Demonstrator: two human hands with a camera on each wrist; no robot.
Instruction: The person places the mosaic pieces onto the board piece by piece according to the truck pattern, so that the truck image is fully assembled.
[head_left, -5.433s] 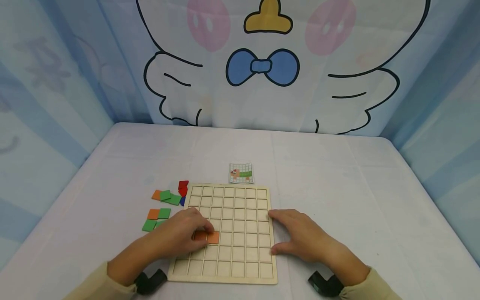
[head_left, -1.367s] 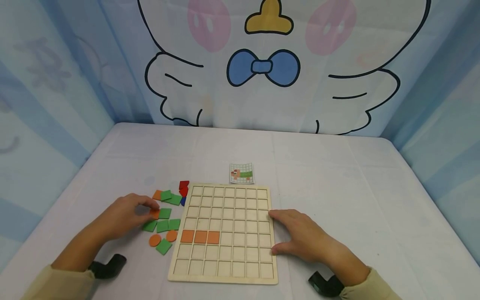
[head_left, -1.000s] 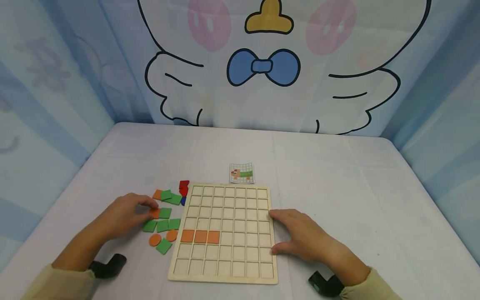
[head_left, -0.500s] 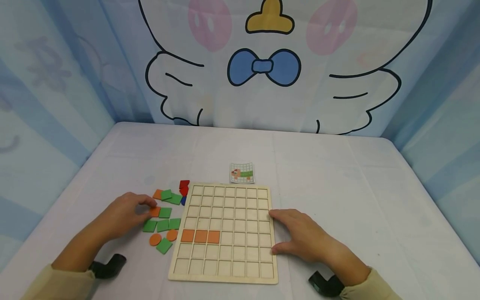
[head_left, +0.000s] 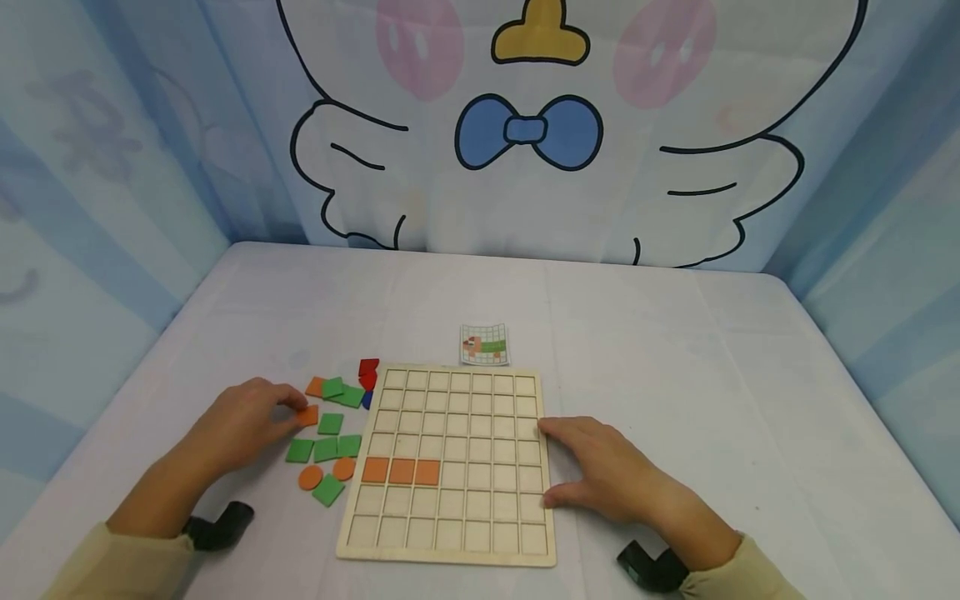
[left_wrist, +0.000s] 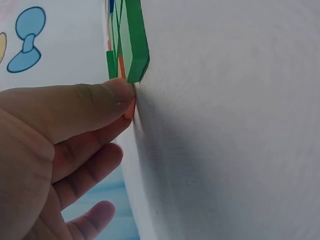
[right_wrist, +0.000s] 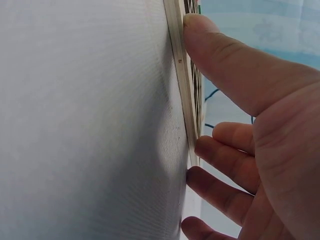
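Between thumb and forefinger, my left hand (head_left: 243, 423) pinches an orange square tile (head_left: 308, 416), low over the table at the left of the loose tiles. In the left wrist view the thumb covers most of that orange tile (left_wrist: 130, 109). My right hand (head_left: 611, 467) rests at the right edge of the wooden grid board (head_left: 446, 560), its fingers spread and fairly straight; the right wrist view has the thumb touching the board's edge (right_wrist: 181, 75). Three orange square tiles (head_left: 402, 472) lie side by side in one row of the board, at its left.
Green square tiles (head_left: 330, 424), orange round tiles (head_left: 310, 477), red tiles (head_left: 368, 367) and a partly hidden blue tile (head_left: 367, 400) lie left of the board. Behind the board lies a small picture card (head_left: 484, 345) with a gridded animal pattern. A printed curtain hangs beyond the table.
My left hand has left the board, where a third orange tile now shows, and gone left to the loose tiles. Lately it has drawn an orange square slightly away from a green one.
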